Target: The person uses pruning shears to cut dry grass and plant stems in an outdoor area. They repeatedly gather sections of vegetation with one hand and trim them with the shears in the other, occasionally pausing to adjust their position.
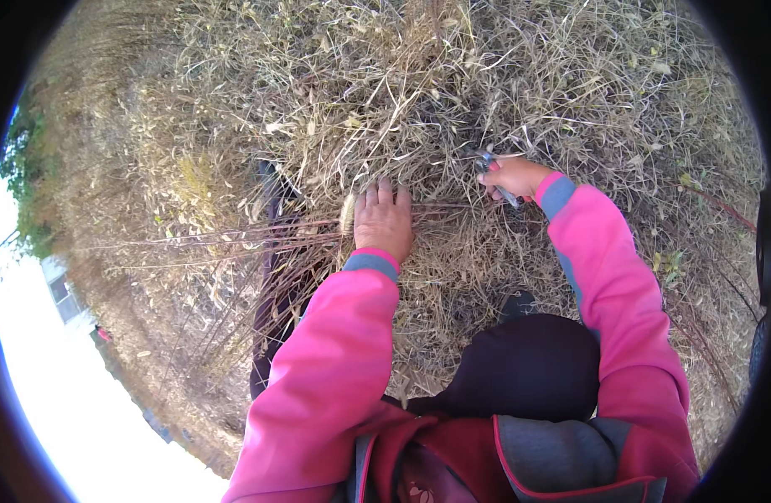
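My left hand [383, 217] lies back-up over a bundle of thin reddish stems [297, 236] that fan out to the left; its palm is hidden, so whether it grips them cannot be told. A fuzzy seed head [347, 214] touches that hand's left side. At the right, my right hand [513, 178] is closed around a metal hand tool [489, 162] with a bit of red on it, perhaps pruning shears. The tool's upper end points into the dry grass [448, 135], and its lower end sticks out below my fingers. The stems' right ends run towards the tool.
My bent knee [536, 364] in dark trousers is below the right hand, with a dark shoe [517, 305] just above it. More reddish stems [706, 339] stand at the right. A pale building [64, 292] and green foliage [30, 182] are far off at the left.
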Demonstrator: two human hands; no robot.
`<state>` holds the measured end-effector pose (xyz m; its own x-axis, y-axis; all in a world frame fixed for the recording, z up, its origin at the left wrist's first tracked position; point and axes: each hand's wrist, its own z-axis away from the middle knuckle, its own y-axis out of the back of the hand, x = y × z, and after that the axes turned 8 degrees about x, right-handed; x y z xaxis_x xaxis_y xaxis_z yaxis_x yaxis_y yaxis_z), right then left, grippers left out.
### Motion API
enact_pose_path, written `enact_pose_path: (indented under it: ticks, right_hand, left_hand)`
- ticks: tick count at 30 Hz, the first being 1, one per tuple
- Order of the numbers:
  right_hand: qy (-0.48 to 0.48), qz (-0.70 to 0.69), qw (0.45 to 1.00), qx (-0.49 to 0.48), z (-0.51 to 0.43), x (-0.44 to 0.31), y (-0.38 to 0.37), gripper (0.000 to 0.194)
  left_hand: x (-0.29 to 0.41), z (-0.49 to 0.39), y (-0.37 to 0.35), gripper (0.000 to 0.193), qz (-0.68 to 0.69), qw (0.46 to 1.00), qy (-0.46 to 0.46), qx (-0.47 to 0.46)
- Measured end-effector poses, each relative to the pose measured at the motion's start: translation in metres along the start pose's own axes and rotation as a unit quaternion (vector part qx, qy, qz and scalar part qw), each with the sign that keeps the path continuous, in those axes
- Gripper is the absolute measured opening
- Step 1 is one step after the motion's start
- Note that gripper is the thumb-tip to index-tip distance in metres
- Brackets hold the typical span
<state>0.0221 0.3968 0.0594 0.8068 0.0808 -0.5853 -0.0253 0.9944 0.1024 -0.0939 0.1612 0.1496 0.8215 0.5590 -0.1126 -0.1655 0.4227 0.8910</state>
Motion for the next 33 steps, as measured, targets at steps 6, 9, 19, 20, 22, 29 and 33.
enact_pose_path:
  ticks: [6, 9, 19, 20, 22, 29, 33]
  right_hand:
    - [-0.056, -0.007, 0.998, -0.034, -0.022, -0.005, -0.004, 0.034]
    - [-0.052, -0.005, 0.998, -0.037, -0.033, -0.016, -0.005, 0.036]
    - [-0.069, -0.050, 0.996, 0.041, -0.027, -0.013, -0.021, 0.032]
    - [-0.065, -0.041, 0.996, 0.036, -0.023, -0.010, -0.026, 0.027]
    - [-0.055, 0.011, 0.998, 0.021, -0.010, 0.000, -0.023, 0.023]
    - [-0.010, -0.082, 0.995, 0.064, 0.008, 0.006, -0.002, 0.029]
    - [0.003, 0.021, 1.000, 0.020, -0.012, -0.016, -0.003, 0.034]
  left_hand:
    - [0.000, 0.000, 0.001, 0.038, -0.003, 1.000, -0.005, -0.005]
    - [0.002, -0.001, 0.001, 0.033, -0.015, 1.000, -0.002, -0.014]
    - [-0.002, 0.003, -0.002, 0.027, 0.014, 0.999, -0.019, -0.022]
    - [-0.003, 0.005, -0.003, 0.026, 0.020, 1.000, -0.020, -0.009]
    - [-0.006, 0.009, -0.005, 0.025, 0.028, 0.999, -0.021, -0.003]
    - [-0.005, 0.011, -0.013, 0.020, 0.000, 0.999, -0.041, 0.022]
    - [-0.006, 0.013, -0.017, 0.018, 0.003, 0.997, -0.054, 0.063]
